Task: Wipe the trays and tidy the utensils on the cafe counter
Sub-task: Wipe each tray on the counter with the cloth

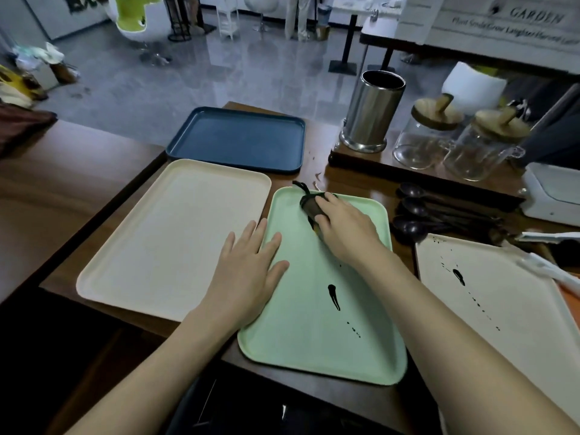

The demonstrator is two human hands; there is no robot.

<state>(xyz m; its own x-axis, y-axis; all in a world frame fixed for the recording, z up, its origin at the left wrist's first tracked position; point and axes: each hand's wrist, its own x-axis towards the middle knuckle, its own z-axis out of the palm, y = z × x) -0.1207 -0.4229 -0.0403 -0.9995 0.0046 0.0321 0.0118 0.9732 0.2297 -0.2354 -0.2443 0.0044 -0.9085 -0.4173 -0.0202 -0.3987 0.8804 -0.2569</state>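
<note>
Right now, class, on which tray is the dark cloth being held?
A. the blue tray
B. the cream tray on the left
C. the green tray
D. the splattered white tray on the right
C: the dark cloth, in the grip of the right hand, sits at the far end of the green tray, with the left hand flat on its left edge.

This is a cafe, seen from behind its wooden counter (78, 183). Serving trays lie there: a green tray (314, 340), a cream tray (175, 240) just left of it, a blue tray (238, 139) beyond it, a white tray (502, 309) to its right. Right of the green tray lie dark spoons (417, 211); beyond those stand a steel holder (372, 111) and glass jars (420, 139). Far beyond it are a shiny floor (219, 67), a chair (138, 17) and a "GARDEN" sign (533, 18).
</note>
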